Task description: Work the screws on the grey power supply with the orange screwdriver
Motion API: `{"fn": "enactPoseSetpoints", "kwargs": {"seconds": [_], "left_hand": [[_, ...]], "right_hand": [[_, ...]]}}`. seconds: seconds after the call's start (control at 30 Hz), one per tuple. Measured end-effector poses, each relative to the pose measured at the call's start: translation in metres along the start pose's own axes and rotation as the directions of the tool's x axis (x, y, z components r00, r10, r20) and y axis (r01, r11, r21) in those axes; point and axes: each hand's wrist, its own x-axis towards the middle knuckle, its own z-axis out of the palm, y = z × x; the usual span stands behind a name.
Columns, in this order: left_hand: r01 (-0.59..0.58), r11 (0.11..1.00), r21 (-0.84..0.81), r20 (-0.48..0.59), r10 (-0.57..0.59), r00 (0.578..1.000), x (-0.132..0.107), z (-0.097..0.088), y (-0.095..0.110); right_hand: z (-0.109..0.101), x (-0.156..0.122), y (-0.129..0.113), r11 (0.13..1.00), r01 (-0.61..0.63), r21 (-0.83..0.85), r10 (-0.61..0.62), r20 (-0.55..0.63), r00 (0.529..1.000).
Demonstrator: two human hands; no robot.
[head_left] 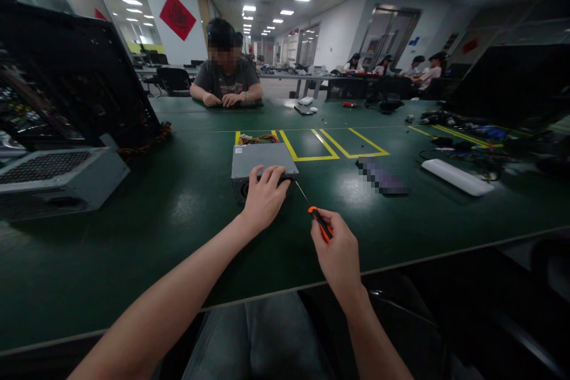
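Head view: the left hand [263,197] grips the near edge of the grey power supply [262,161] on the desk [178,214]. The right hand [337,252] grasps an orange-handled screwdriver [319,222], tip near the unit.

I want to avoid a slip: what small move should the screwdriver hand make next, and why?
Probably ease the screwdriver tip forward to the near right corner of the grey box. The left hand grips and steadies that box, and the right hand holds the tip just short of it.

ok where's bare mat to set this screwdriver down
Bare mat lies between the grey box and the big case at left, and along the near edge right of the right hand. Crowded: cables around the white bar.
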Motion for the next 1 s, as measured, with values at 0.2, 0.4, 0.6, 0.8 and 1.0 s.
{"fn": "enactPoseSetpoints", "kwargs": {"seconds": [0.2, 0.4, 0.6, 0.8, 1.0], "left_hand": [[0.023, 1.0, 0.004, 0.017, -0.024, 1.0, 0.0013, 0.0002, 0.0026], [0.048, 0.999, -0.003, 0.019, -0.048, 0.999, 0.0023, -0.0003, 0.0051], [0.042, 0.999, 0.0, 0.007, -0.042, 0.999, 0.0017, 0.0, 0.0054], [0.035, 0.999, 0.037, 0.019, -0.035, 0.999, 0.0021, -0.0009, 0.0083], [0.063, 0.998, 0.003, 0.014, -0.063, 0.998, 0.002, -0.0005, 0.0101]], "right_hand": [[-0.0002, 0.0, -0.0018, 0.997, 0.053, -0.053, -0.054, -0.011, 0.998], [-0.0029, 0.0005, -0.0045, 0.993, 0.073, -0.097, -0.074, -0.013, 0.997], [-0.0046, 0.0006, -0.0067, 0.988, 0.096, -0.121, -0.1, -0.02, 0.995], [-0.0065, -0.0007, -0.0086, 0.984, 0.103, -0.144, -0.108, -0.029, 0.994], [-0.005, 0.0005, -0.0079, 0.981, 0.107, -0.161, -0.111, -0.02, 0.994]]}}
